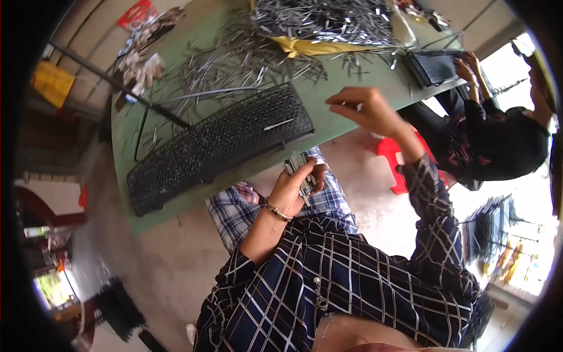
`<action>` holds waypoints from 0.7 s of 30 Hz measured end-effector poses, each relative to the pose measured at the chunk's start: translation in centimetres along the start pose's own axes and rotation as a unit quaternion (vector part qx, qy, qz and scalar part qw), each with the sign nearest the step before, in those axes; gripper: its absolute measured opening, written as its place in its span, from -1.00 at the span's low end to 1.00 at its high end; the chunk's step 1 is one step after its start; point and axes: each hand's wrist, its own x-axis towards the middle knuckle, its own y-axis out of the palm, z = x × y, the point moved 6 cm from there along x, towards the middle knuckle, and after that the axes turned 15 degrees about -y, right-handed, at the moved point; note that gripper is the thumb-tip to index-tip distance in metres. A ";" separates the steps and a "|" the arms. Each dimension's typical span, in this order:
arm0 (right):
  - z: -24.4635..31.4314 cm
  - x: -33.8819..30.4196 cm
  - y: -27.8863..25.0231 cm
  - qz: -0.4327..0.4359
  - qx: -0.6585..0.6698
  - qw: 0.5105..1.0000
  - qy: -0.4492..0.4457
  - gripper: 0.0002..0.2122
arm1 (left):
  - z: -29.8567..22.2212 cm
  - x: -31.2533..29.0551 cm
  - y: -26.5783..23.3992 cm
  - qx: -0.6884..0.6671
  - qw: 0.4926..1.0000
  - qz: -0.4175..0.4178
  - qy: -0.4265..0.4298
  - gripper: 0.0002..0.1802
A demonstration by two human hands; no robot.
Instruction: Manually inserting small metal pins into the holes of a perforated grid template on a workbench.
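At the near edge of the green desk (380,77), a long black lattice panel (220,141) lies slantwise, its right end turned toward the far side. One loose metal strip (278,124) rests on top of it, near that right end.

Just below the desk edge, in front of the person's body, the left hand (286,192) grasps a bundle of metal strips (297,160), the thumb pressed across it. The right hand (370,110) hangs in the air to the right of the panel, apart from it, with its fingers bent toward the thumb; it is blurred, so I cannot tell whether anything small is pinched there.

Beyond the panel, scattered strips (234,66) spread over the desk, and a large heap of strips (328,22) lies on a yellow sheet (319,47). Pale work gloves (145,73) lie at the far left. On the right, a co-worker (498,144) has both hands at a second black panel (433,68), and a red stool (388,158) stands between the two people.
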 end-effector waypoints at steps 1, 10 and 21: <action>-0.3 0.4 2.6 -0.001 -0.046 0.997 -0.069 -0.87 | 0.1 -0.3 -0.8 -0.010 1.000 -0.011 0.009 -0.87; -0.7 3.1 12.4 0.044 -0.129 0.980 -0.142 -0.91 | -0.5 -2.4 -4.3 -0.126 0.988 -0.075 0.055 -0.84; -0.2 3.0 13.8 0.042 -0.171 0.971 -0.160 -0.88 | -0.5 -2.5 -6.1 -0.133 0.984 -0.085 0.080 -0.84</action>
